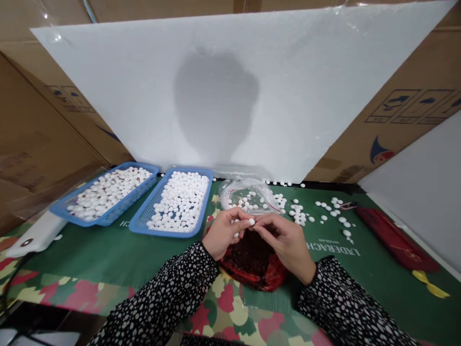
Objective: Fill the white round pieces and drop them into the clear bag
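Observation:
Over a red bag (252, 276) of small dark red pieces, my two hands come together at the fingertips. My left hand (225, 233) is closed, pinching a small white ball (251, 222) between thumb and index finger. Another white ball (236, 235) shows among its lower fingers. From the other side, my right hand (286, 240) is also closed in a pinch, its thumb and index tips right at the pinched ball. Whatever lies between those right fingertips is too small to make out. Just behind the hands lies a clear plastic bag (236, 192) with white balls in it.
Two blue baskets (135, 226) (77, 220) of white balls stand at left, beside a white device (38, 235) with a cable. Loose white balls (298, 214) lie right of the clear bag. A dark red pouch (396, 238) is far right. A white board (295, 96) stands behind.

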